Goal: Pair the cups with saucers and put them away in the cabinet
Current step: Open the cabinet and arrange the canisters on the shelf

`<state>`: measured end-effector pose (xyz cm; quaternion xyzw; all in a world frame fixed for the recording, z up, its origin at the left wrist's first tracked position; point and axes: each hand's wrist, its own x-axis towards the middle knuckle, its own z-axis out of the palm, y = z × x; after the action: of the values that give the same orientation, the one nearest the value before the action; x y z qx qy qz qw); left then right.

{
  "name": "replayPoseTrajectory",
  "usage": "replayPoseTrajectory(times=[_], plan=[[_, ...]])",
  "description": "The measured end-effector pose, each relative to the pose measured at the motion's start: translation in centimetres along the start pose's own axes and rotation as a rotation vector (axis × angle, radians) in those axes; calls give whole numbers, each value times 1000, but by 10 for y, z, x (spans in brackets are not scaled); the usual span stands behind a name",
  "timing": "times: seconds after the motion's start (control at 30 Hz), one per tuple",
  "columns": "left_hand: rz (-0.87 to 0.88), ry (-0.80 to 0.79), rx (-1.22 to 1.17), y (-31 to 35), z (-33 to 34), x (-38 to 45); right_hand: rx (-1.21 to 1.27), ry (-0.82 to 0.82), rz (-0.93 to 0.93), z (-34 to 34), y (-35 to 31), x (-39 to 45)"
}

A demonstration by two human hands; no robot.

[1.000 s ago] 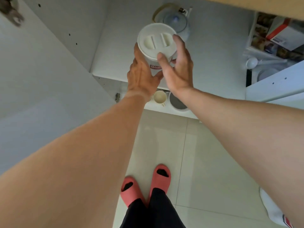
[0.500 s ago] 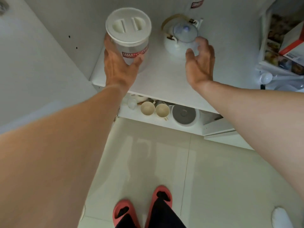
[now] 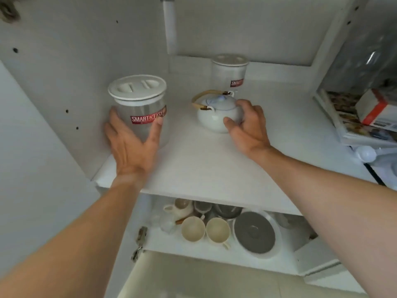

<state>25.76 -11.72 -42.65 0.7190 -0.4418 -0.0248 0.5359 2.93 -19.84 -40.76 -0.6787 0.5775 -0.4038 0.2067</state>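
Observation:
On the upper cabinet shelf (image 3: 204, 168), my left hand (image 3: 131, 145) wraps the clear canister (image 3: 139, 108) with a white lid and a red label, standing at the shelf's left side. My right hand (image 3: 247, 125) grips the right side of the white teapot (image 3: 217, 110) with a bamboo handle. On the lower shelf (image 3: 193, 248) two cream cups (image 3: 205, 231) stand side by side, left of a grey saucer (image 3: 254, 235) on a white plate. More cups and dishes sit behind them, partly hidden by the upper shelf.
A second white-lidded canister (image 3: 229, 69) stands at the back of the upper shelf. Boxes and books (image 3: 365, 119) fill the compartment to the right. The open cabinet door (image 3: 32, 147) is at my left, with its hinge (image 3: 139, 244) by the lower shelf.
My left hand carried the canister to the left and set it down at the shelf's left side. My right hand let go of it and closed on the teapot.

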Motion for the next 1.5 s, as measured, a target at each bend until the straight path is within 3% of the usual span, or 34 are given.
replayPoseTrajectory(times=[0.3, 0.43, 0.6, 0.93, 1.03, 1.17, 1.27, 1.37, 1.5], plan=[[77, 1, -65, -7, 7, -5, 89, 78, -108, 42, -1, 15], [122, 55, 35, -2, 3, -8, 72, -24, -86, 55, -19, 24], [143, 34, 32, -3, 4, -8, -96, -110, -229, 91, -40, 28], [148, 41, 78, -10, 13, -1, -173, -285, -234, 126, -60, 41], [145, 50, 106, -10, 14, -1, -98, -163, -214, 122, -58, 44], [132, 45, 104, -10, 14, -1, 7, 332, -171, 110, -53, 57], [111, 63, 119, -10, 15, 0, 97, 650, 27, 95, -44, 76], [107, 96, 160, -9, 16, 0, 136, 580, 248, 77, -29, 97], [103, 129, 180, -8, 17, -1, 242, 300, 262, 68, 4, 124]])
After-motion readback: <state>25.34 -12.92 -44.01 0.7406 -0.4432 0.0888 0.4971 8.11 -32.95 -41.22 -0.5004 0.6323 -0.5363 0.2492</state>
